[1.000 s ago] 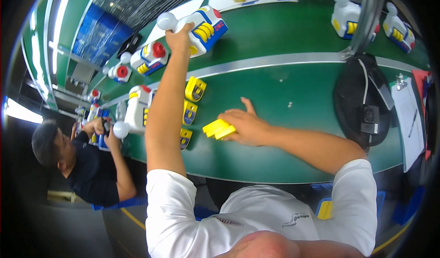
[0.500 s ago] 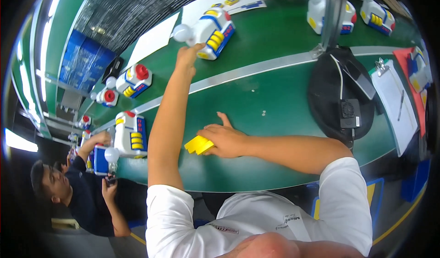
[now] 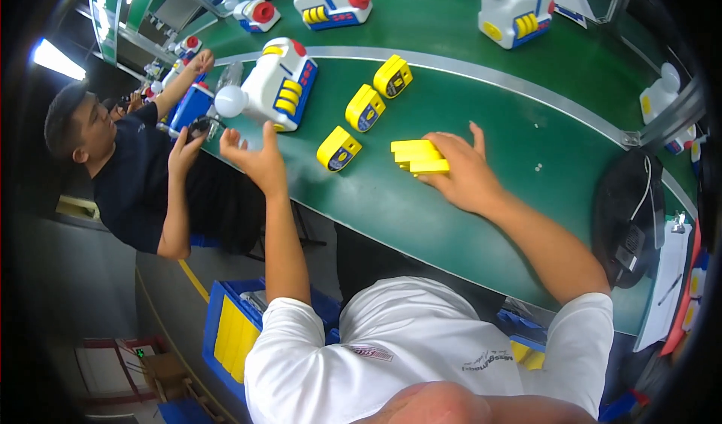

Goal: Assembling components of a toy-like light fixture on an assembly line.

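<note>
My left hand (image 3: pixel 259 159) is open with its fingers spread, holding nothing, just in front of a white and blue bottle-shaped toy (image 3: pixel 280 85). That toy has a red cap, yellow ribs and a round white bulb at its near end. To the right, my right hand (image 3: pixel 466 174) grips a stack of yellow plastic pieces (image 3: pixel 418 158) low over the green table. Three yellow rounded pieces with dark labels lie between my hands: a near piece (image 3: pixel 339 149), a middle piece (image 3: pixel 365 108) and a far piece (image 3: pixel 393 76).
Similar toys stand on the raised shelf, including one toy (image 3: pixel 331 4) and another (image 3: pixel 515 12). A co-worker (image 3: pixel 113 145) sits at my left, holding something dark. A black round mat (image 3: pixel 628 213) and a clipboard (image 3: pixel 665 281) lie at the right. Blue bins (image 3: pixel 237 319) stand below.
My view has swung left. My left hand has drawn back from a shelf toy to beside the nearer one. Three yellow pieces now show; my right hand keeps its yellow stack.
</note>
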Tool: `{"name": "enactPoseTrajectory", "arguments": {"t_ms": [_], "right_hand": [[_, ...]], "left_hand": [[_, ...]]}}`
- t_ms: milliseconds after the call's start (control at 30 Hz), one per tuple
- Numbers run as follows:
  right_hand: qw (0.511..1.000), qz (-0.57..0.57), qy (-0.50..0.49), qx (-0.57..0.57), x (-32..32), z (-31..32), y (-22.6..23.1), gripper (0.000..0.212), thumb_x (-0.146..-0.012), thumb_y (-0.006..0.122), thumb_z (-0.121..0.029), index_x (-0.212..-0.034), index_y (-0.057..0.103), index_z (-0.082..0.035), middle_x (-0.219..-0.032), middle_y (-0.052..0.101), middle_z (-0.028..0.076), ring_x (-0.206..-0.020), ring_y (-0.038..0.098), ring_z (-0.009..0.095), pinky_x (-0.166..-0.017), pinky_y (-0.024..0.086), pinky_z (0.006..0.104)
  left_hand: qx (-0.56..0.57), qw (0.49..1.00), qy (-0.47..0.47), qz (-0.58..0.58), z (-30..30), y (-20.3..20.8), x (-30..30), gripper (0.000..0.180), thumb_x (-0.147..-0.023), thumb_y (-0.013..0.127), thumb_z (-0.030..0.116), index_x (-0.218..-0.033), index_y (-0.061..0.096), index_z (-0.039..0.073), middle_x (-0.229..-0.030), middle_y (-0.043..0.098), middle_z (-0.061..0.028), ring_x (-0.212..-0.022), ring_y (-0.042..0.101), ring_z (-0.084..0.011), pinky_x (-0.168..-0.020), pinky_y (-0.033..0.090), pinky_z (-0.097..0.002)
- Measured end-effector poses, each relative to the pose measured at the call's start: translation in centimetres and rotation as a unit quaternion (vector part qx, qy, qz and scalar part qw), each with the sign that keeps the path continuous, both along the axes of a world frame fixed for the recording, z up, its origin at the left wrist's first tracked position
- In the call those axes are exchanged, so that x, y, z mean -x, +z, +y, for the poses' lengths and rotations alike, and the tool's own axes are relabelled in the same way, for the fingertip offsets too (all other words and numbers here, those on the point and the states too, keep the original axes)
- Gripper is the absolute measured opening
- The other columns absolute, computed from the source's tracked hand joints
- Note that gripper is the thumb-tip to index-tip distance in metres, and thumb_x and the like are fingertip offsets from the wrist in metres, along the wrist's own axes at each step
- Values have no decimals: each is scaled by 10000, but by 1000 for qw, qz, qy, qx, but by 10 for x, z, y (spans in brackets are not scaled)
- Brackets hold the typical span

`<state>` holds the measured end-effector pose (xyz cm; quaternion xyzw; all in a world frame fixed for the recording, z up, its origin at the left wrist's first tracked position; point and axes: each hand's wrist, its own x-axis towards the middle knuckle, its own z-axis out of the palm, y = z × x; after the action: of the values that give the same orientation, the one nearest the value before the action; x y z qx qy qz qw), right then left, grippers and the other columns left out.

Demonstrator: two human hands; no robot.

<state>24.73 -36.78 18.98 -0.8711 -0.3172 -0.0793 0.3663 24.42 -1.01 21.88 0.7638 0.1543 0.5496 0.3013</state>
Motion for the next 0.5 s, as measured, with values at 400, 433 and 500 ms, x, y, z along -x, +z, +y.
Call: {"name": "enactPoseTrajectory", "arguments": {"t_ms": [400, 433, 500], "right_hand": [[999, -29, -3, -22, -2, -3, -9, 603, -810, 767, -273, -1316, 523, -54, -1262, 610, 169, -1240, 545, 310, -1167, 132, 588], [999, -44, -8, -22, -4, -5, -10, 600, -810, 766, -270, -1317, 524, -57, -1257, 613, 172, -1236, 547, 309, -1168, 136, 587], [999, -41, -16, -22, -7, -12, -13, 593, -812, 764, -266, -1318, 527, -66, -1235, 627, 168, -1231, 552, 305, -1169, 145, 581]], "left_hand": [[-167, 903, 87, 387, 65, 110, -151, 1066, -593, 716, 751, -1278, 584, -55, -1229, 641, -266, -1170, 609, -408, -1006, 455, -475], [-223, 899, 95, 365, 65, 119, -175, 1057, -608, 692, 766, -1262, 601, -59, -1254, 619, -289, -1177, 604, -416, -1011, 453, -479], [-202, 873, -17, 443, 60, 131, -217, 819, -707, 723, 487, -1318, 535, -25, -1265, 595, -259, -1136, 613, -326, -989, 471, -408]]}}
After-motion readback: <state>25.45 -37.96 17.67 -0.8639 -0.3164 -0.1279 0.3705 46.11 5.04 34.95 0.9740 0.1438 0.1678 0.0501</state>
